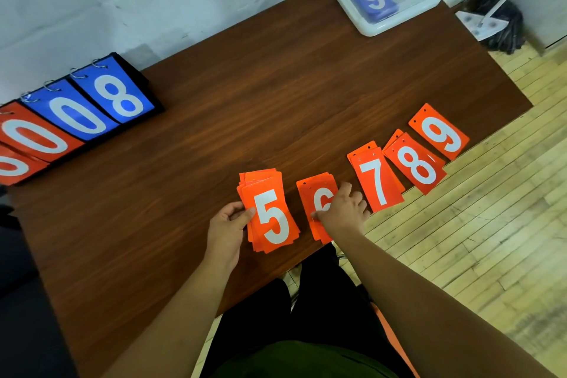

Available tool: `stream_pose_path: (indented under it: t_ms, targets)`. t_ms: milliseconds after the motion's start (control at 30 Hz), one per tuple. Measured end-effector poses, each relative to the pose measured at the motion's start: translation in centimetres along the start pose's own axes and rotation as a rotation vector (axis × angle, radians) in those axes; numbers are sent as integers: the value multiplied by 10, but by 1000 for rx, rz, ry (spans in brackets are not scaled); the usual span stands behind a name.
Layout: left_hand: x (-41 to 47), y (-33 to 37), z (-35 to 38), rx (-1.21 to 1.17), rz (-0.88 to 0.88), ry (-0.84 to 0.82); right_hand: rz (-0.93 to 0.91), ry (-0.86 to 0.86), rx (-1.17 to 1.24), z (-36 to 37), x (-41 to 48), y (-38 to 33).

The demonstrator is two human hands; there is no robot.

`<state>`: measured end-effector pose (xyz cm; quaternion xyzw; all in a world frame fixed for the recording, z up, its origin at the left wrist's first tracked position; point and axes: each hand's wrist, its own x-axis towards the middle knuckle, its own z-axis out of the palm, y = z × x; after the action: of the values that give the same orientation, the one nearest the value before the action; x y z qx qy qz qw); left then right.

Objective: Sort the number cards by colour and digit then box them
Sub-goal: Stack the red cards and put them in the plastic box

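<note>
Bare forearms [171, 301] — green shirt [306, 360], black trousers [325, 301].

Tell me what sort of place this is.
Probably a gym or sports hall: a flip scoreboard sits on the table, the floor is pale wooden strips, and a mop stands nearby.

Cards [270, 215] are orange with white digits [376, 181]; table [245, 95] brown woodgrain.
</note>
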<state>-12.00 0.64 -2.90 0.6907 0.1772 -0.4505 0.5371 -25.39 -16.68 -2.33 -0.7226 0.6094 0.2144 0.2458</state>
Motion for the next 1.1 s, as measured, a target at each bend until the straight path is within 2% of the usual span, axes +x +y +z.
stream_pose_path:
  t_ms: [200,367,467,567,733,833,967,1033,1100]
  targets:
    - [0,1,2,5,30,28,-75,-44,176,0,-8,0]
    - [1,5,8,85,94,97,-74,-134,542,-23,-5,1]
    - [1,9,17,96,121,102,-175,-153,629,-39,-1,-1]
    - [-3,15,33,38,126,7,-259,-230,565,-43,-2,-5]
    - [-8,20,63,-24,121,-222,-272,-97,430,-41,0,-1]
    - [-7,18,79,26,138,-324,-308,-84,395,-39,2,6]
    - [-2,12,100,70,137,-316,-310,-125,373,-45,14,25]
    - [1,10,109,44,127,-277,-287,-37,386,-52,25,40]
    - [3,9,116,42,109,-232,-249,119,291,-59,36,59]
